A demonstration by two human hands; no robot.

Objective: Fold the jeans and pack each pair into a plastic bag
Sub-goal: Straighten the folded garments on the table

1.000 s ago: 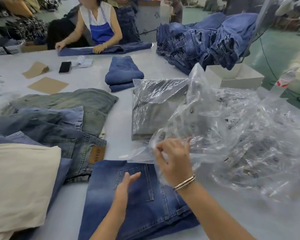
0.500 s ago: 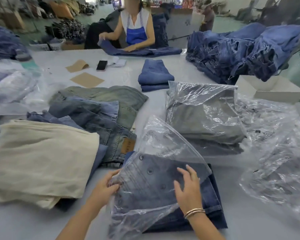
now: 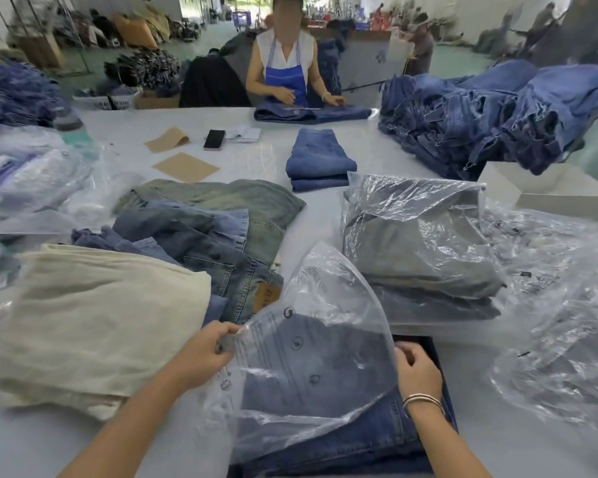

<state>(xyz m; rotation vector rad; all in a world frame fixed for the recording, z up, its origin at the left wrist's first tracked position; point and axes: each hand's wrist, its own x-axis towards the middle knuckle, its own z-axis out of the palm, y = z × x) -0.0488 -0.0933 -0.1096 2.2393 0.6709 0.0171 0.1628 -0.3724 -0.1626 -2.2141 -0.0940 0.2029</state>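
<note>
**Two hands work a bag open over the folded jeans**

Two hands frame the clear plastic bag low in the middle of the frame. At the bag's left edge the left hand has a pinching grip, thumb and fingers closed on the film near its printed warning text, probably to part the two layers and find the mouth. At the right edge the right hand, a bracelet on its wrist, has its fingers curled at the film's border; whether that grip truly pinches plastic or only presses the denim below, I cannot tell.

Under the bag lie the folded dark blue jeans, flat on the surface at the lower centre, still outside the bag as far as I can judge; the film rises in a peak above them, draped on top. Holding the bag right over the pair likely saves a reach once it opens.

Just beyond, centre right, a stack of bagged grey jeans suggests finished work parked within arm's reach. Loose empty bags spread along the right edge. At left sit unfolded jeans and a cream garment, seemingly waiting. Farther up, a small stack of folded blue jeans rests mid-surface, and at the top centre another person smooths denim.
</note>
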